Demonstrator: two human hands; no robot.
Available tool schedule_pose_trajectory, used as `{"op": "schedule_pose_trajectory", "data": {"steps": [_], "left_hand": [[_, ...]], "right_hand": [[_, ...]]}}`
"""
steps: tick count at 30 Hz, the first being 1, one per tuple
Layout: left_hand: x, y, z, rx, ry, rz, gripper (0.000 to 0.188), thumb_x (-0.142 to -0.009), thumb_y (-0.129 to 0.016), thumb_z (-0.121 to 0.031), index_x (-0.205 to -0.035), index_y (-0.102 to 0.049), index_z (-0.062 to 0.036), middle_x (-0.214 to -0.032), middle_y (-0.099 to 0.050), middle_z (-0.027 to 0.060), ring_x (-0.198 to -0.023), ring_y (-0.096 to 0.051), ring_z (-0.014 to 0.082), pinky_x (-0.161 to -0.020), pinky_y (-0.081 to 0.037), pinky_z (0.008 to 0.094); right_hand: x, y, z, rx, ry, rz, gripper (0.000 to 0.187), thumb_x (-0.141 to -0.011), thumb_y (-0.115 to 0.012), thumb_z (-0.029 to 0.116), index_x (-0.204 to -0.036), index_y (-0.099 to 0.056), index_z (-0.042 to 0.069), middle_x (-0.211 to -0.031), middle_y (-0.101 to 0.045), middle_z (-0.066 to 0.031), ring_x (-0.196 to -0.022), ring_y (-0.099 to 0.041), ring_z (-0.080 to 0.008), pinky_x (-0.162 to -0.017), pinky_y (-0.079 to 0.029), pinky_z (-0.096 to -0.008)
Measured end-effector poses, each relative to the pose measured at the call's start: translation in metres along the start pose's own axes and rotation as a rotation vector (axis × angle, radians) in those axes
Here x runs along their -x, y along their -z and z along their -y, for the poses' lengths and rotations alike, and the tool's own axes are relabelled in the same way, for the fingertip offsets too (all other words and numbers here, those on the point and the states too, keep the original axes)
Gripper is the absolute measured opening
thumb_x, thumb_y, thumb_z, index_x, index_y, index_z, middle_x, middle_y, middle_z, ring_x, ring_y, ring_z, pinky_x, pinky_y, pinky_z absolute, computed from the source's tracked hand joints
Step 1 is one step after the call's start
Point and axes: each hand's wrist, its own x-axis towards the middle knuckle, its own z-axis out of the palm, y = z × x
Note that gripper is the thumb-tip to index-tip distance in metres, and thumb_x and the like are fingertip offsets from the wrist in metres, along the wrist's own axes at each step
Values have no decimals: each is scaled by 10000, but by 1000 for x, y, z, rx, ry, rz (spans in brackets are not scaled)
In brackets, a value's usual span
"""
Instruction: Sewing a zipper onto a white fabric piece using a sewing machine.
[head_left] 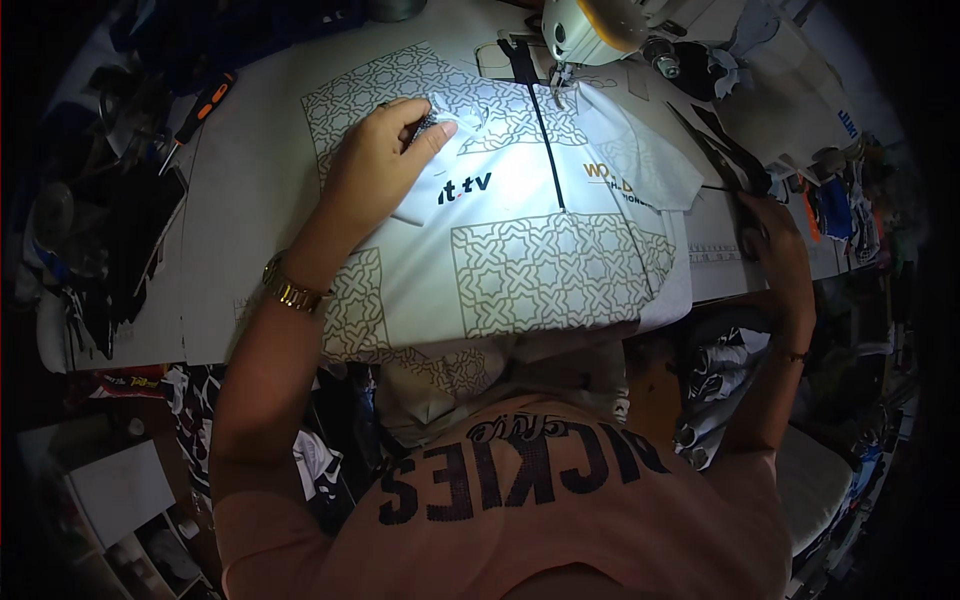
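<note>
A white fabric piece with panels of grey lattice pattern and printed lettering lies over the table edge, hanging down toward my lap. Running down its upper middle is a narrow black zipper. My left hand is closed on a bunched fold of this fabric at the upper left, thumb and fingers pinching it. To the right, my right hand has its fingers curled at the handles of large black scissors, whose blades point to the far left. The fingers partly hide the handles.
A white sewing machine stands at the far side, its needle area beside the fabric. An orange-and-black screwdriver lies at the left of the white table. Dark cloth and clutter line the left edge; scraps lie at the right.
</note>
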Motion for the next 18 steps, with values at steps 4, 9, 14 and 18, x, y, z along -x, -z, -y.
{"op": "schedule_pose_trajectory", "data": {"steps": [4, 9, 14, 18], "left_hand": [[1, -7, 2, -226, -175, -108, 296, -872, -649, -260, -925, -607, 28, -795, -567, 107, -680, -549, 228, -644, -459, 325], [6, 6, 10, -182, -226, -72, 280, -869, -652, -221, -937, -596, 44, -834, -569, 123, -705, -553, 247, -659, -457, 336], [39, 45, 26, -400, -137, -67, 275, -871, -654, -178, -851, -528, 66, -817, -537, 125, -654, -490, 230, -602, -413, 319], [74, 67, 41, -210, 18, -169, 275, -877, -661, -143, -818, -482, 57, -776, -466, 42, -658, -377, 121, -593, -344, 246]], "right_hand": [[-14, 6, 22, -34, 135, -66, 378, -823, -579, -26, -1194, -589, 44, -1173, -594, -141, -1075, -577, -293, -903, -456, -372], [-46, -11, 79, -282, 536, -17, 328, -836, -607, 37, -1164, -604, 53, -1172, -594, -130, -1086, -575, -296, -909, -470, -380], [-85, -36, 139, -351, 879, -60, 300, -827, -639, 81, -1127, -629, 79, -1157, -606, -103, -1083, -581, -272, -905, -486, -374], [-101, -54, 172, -452, 1060, -47, 258, -807, -676, 145, -1058, -653, 92, -1042, -619, -38, -999, -595, -225, -855, -501, -362]]}}
